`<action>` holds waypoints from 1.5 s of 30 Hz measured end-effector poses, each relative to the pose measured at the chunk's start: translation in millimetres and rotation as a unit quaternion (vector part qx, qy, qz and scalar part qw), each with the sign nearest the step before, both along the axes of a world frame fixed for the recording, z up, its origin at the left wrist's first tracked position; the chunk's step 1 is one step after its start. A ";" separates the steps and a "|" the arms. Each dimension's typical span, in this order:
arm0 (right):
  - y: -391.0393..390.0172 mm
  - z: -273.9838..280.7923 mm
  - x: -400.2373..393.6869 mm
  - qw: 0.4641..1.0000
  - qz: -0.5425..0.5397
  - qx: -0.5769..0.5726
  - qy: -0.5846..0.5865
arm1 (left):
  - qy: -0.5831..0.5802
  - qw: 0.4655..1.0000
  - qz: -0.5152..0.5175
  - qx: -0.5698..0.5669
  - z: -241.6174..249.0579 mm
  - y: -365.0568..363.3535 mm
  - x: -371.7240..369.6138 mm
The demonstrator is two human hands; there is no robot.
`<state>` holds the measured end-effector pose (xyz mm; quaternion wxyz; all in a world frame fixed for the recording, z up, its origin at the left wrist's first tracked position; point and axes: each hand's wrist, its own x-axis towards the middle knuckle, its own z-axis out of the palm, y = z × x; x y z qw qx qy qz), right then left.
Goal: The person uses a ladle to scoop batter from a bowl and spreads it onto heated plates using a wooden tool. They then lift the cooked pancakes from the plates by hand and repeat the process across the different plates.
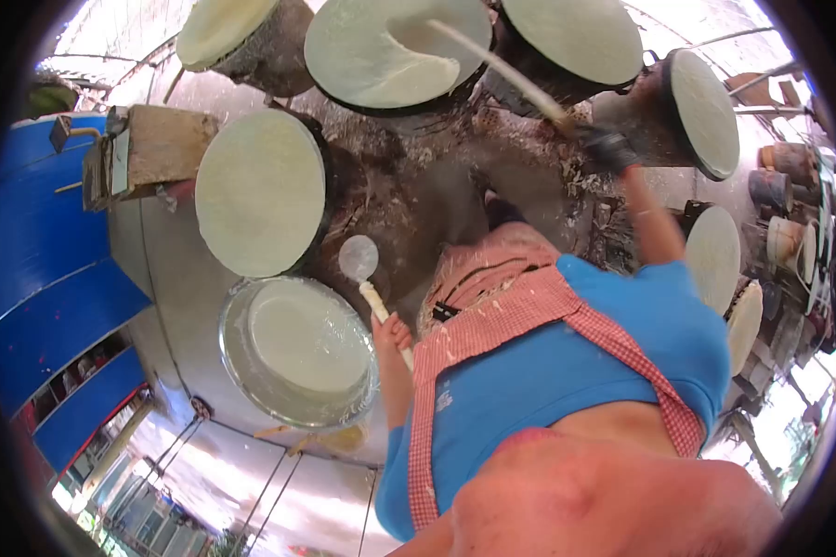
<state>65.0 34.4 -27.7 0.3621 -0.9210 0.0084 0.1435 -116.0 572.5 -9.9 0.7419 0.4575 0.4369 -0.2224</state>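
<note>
One ladle (372,296) in left hand (395,334), basin (236,351) beside

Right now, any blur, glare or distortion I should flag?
Head view: strong fisheye curvature, black vignette at the corners; head view: washed-out glare around the outer edges; head view: right hand and stick look motion-blurred, left hand and ladle sharper.

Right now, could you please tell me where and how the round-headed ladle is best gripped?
Grip the ladle, I would suggest, by its slim pale handle, coming from the side of the apron, as the left hand does: the straight handle points that way, while the round head points away.
</note>
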 end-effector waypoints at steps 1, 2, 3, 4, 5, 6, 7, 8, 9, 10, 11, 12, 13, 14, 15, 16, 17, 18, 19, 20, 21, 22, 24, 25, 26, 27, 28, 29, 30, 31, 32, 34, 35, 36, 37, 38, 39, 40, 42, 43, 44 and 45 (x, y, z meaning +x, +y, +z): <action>54.6 -21.7 -9.4 0.988 -0.067 0.135 -0.046 | 0.014 0.995 0.039 -0.091 -0.4 10.4 -3.7; 114.7 -41.9 -5.7 0.951 -0.118 0.270 -0.092 | 0.031 0.980 0.077 -0.178 -0.5 19.2 -6.9; 168.5 -49.3 -7.1 0.928 -0.130 0.321 -0.141 | 0.025 0.981 0.073 -0.178 7.5 21.6 -8.1; 203.7 -42.6 -1.0 0.952 -0.098 0.190 -0.217 | 0.010 0.981 0.076 -0.176 23.7 19.3 -8.0; 239.0 -35.5 5.2 0.951 -0.083 0.049 -0.293 | -0.004 0.982 0.079 -0.172 32.0 20.1 -10.0; 236.1 -45.2 4.4 0.950 -0.089 0.055 -0.293 | -0.021 0.984 0.035 -0.173 30.2 28.5 -13.7; 231.8 -62.6 8.5 0.961 -0.083 -0.016 -0.262 | -0.018 0.987 0.024 -0.161 40.8 35.4 -24.3; 230.5 -54.5 10.9 0.965 -0.075 -0.088 -0.237 | -0.060 0.981 0.019 -0.184 51.7 34.7 -32.5; 213.4 -41.5 6.5 0.974 -0.089 -0.134 -0.160 | -0.114 0.970 0.013 -0.216 54.6 31.0 -31.2; 196.0 -12.4 -5.8 0.976 -0.103 -0.178 -0.078 | -0.110 0.960 0.018 -0.257 43.1 43.5 -40.3; 182.2 -16.1 -12.6 0.974 -0.113 -0.175 -0.087 | -0.119 0.959 0.007 -0.256 38.2 55.8 -52.1; 167.8 -23.7 -15.8 0.978 -0.159 -0.100 -0.096 | -0.123 0.945 0.021 -0.302 33.1 63.9 -61.1; 159.2 -19.6 -11.0 0.974 -0.197 -0.028 -0.108 | -0.129 0.926 0.037 -0.352 33.4 59.7 -58.9; 175.6 -23.6 1.6 0.954 -0.199 -0.126 -0.184 | -0.140 0.922 0.031 -0.361 33.4 54.2 -56.8; 201.0 -34.2 17.5 0.949 -0.190 -0.108 -0.225 | -0.133 0.912 0.059 -0.383 51.2 46.4 -58.4; 221.2 -39.7 29.1 0.943 -0.179 -0.089 -0.266 | -0.127 0.902 0.087 -0.403 61.0 41.3 -60.9; 229.3 -43.5 32.7 0.940 -0.178 -0.088 -0.278 | -0.138 0.900 0.085 -0.406 52.3 40.8 -61.5; 241.6 -40.3 30.9 0.937 -0.139 -0.062 -0.315 | -0.146 0.878 0.060 -0.451 37.7 43.7 -61.1; 254.4 -45.1 30.1 0.933 -0.103 -0.032 -0.344 | -0.149 0.871 0.048 -0.465 40.9 45.3 -62.9; 230.2 -71.3 39.5 0.937 -0.059 -0.156 -0.307 | -0.152 0.864 0.035 -0.478 44.4 46.8 -64.5; 202.8 -63.1 40.7 0.940 -0.060 -0.207 -0.263 | -0.112 0.918 0.054 -0.377 54.6 35.0 -65.4; 176.3 -51.5 41.5 0.940 -0.061 -0.256 -0.216 | -0.069 0.957 0.075 -0.270 61.0 26.2 -64.6; 136.5 -61.3 69.6 0.978 -0.153 -0.125 -0.058 | -0.098 0.933 0.034 -0.346 60.0 23.2 -65.2; 130.8 -59.0 80.8 0.979 -0.186 -0.083 -0.005 | -0.129 0.890 -0.007 -0.437 57.1 18.1 -58.5; 146.8 -33.7 89.3 0.964 -0.197 -0.113 -0.138 | -0.130 0.877 -0.001 -0.463 57.2 10.6 -52.7; 161.4 -20.8 85.2 0.933 -0.201 -0.143 -0.261 | -0.120 0.879 0.000 -0.462 56.6 4.2 -49.6; 173.0 -24.2 74.6 0.935 -0.203 -0.144 -0.254 | -0.101 0.872 0.011 -0.479 55.6 -2.8 -41.2; 188.1 -26.8 68.7 0.957 -0.101 -0.128 -0.240 | -0.089 0.864 0.018 -0.495 55.9 -8.7 -26.2; 198.6 -27.4 69.3 0.968 0.002 -0.107 -0.226 | -0.090 0.867 0.014 -0.490 68.1 -19.6 -12.8; 186.3 -28.0 61.0 0.969 -0.003 -0.102 -0.225 | -0.063 0.886 0.059 -0.455 81.8 -33.5 -7.1; 165.2 -28.4 42.6 0.973 -0.054 -0.077 -0.210 | -0.050 0.896 0.080 -0.433 88.0 -36.8 -0.6; 125.0 6.6 62.1 0.963 -0.135 0.011 -0.231 | -0.048 0.907 0.074 -0.412 93.2 -43.3 11.4; 106.7 16.6 77.0 0.951 -0.169 0.080 -0.246 | -0.043 0.920 0.067 -0.384 81.7 -38.4 11.9; 106.2 11.8 96.0 0.961 -0.197 0.038 -0.188 | -0.037 0.932 0.060 -0.357 70.0 -33.6 12.7; 101.4 12.0 125.2 0.966 -0.221 -0.013 -0.134 | -0.030 0.943 0.051 -0.329 57.8 -28.6 13.5; 108.6 -21.4 154.6 0.956 -0.183 -0.110 -0.199 | -0.038 0.910 0.037 -0.412 51.7 -36.0 24.5; 125.1 -17.8 137.7 0.956 -0.144 0.045 -0.252 | -0.032 0.911 0.050 -0.408 53.3 -42.3 32.1; 132.6 -42.0 113.1 0.960 -0.129 0.137 -0.209 | -0.027 0.912 0.063 -0.404 55.6 -49.0 39.6; 122.9 -8.6 47.4 0.999 -0.012 -0.027 -0.027 | -0.049 0.931 0.047 -0.358 60.4 -64.2 49.6; 103.8 -43.6 46.7 0.985 -0.094 0.105 -0.103 | -0.076 0.948 0.022 -0.307 68.3 -68.1 49.6; 94.1 -72.2 56.5 0.941 -0.167 0.237 -0.176 | -0.058 0.955 0.046 -0.289 77.4 -77.2 52.9; 75.4 -72.2 95.2 0.951 -0.186 0.133 -0.208 | -0.064 0.954 0.046 -0.290 68.1 -85.3 61.4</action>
